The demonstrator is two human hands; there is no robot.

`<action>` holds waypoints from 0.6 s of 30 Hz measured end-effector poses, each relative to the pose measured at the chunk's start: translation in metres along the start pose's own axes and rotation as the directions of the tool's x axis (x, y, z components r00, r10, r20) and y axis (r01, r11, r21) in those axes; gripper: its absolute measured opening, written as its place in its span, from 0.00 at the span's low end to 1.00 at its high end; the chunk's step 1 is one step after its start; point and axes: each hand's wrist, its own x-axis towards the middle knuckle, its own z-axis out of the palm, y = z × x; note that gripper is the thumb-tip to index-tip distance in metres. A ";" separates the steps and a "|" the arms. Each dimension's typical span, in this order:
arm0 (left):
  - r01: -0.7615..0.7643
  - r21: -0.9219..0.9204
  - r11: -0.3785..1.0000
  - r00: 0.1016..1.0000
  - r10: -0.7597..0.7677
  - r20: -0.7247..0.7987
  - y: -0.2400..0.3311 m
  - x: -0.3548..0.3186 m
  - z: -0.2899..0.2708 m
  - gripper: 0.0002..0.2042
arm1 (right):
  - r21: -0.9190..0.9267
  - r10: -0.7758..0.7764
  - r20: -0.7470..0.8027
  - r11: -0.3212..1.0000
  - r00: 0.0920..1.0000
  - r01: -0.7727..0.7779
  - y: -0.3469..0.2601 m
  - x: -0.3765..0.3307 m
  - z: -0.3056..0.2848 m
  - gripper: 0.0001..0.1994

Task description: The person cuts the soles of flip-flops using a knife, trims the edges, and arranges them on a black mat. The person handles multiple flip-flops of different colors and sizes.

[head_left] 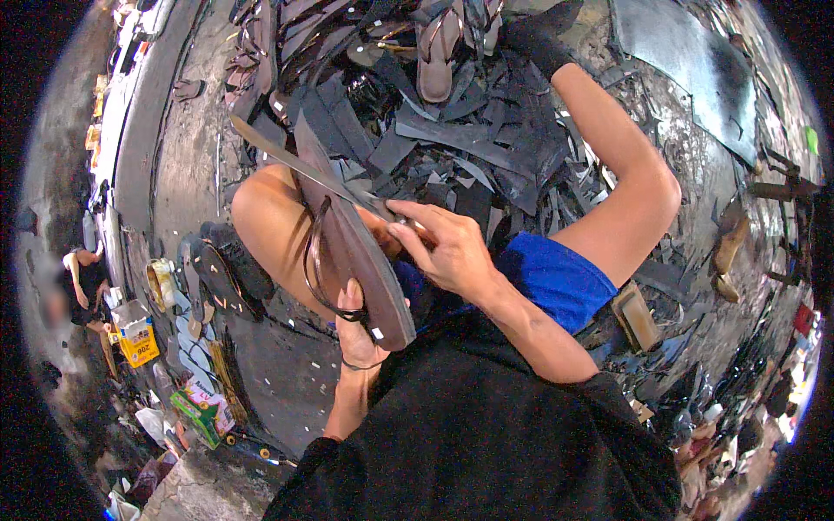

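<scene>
Head view looks down on a heap of dark rubber scraps (469, 148) spread over a worn, stained concrete floor (187, 148), the biggest thing in sight, with a finished sandal (437, 52) lying at its far edge and a flat dark sheet (686, 61) off to the right. Nearer, the person sits with bare knees raised; a brown sandal sole (352, 252) rests tilted against the left knee, its strap looping on the side. The left hand (358, 334) is clenched around the sole's lower end, thumb over the edge. The right hand (443, 247) grasps a long knife (304, 165), whose blade runs up and left across the sole, touching its edge. To my eye the risk is a slip: the blade lies just beside the bare knee and could skid off the rubber into skin, or gouge the sole. Small clutter lines the left: a yellow box (139, 340), cartons, another person farther off.
</scene>
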 end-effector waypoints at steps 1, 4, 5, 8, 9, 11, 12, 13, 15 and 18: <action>-0.023 0.042 0.999 1.000 0.022 0.021 0.001 -0.002 0.003 0.25 | 0.027 0.015 0.024 1.000 1.000 -0.016 -0.005 0.009 0.003 0.14; -0.176 0.290 0.941 0.984 0.175 0.028 -0.016 -0.016 -0.001 0.25 | -0.001 0.154 0.043 0.988 0.987 -0.154 0.013 0.058 0.015 0.15; -0.196 0.434 0.879 0.980 0.185 0.070 -0.013 -0.017 -0.005 0.25 | 0.206 0.142 -0.033 0.970 0.989 -0.132 0.031 0.065 0.022 0.16; -0.230 0.662 0.713 0.971 0.119 0.209 0.004 -0.027 -0.014 0.30 | 0.196 0.304 0.351 0.901 0.886 -0.386 -0.026 0.064 -0.022 0.24; -0.253 0.706 0.662 0.952 0.041 0.303 0.016 -0.020 -0.011 0.33 | 0.225 0.292 0.336 0.898 0.895 -0.378 -0.022 0.058 -0.029 0.25; -0.245 0.499 0.831 0.940 0.077 0.332 0.040 0.006 0.006 0.35 | 0.162 0.241 0.268 0.943 0.933 -0.290 -0.034 0.052 -0.043 0.20; -0.389 0.272 0.880 0.847 0.225 0.482 0.047 0.027 0.029 0.36 | 0.122 0.234 0.246 0.955 0.940 -0.270 -0.043 0.050 -0.047 0.21; -0.417 0.228 0.880 0.847 0.285 0.448 0.057 0.030 0.051 0.38 | 0.132 0.144 0.196 0.976 0.970 -0.172 -0.043 0.044 -0.044 0.21; -0.450 0.339 0.826 0.865 0.310 0.394 0.074 0.034 0.061 0.26 | 0.141 -0.069 0.110 0.989 0.992 0.053 -0.050 0.035 -0.034 0.20; -0.406 0.428 0.808 0.910 0.313 0.273 0.105 0.018 0.065 0.16 | -0.071 -0.017 -0.015 0.997 1.000 0.016 -0.068 0.009 -0.075 0.24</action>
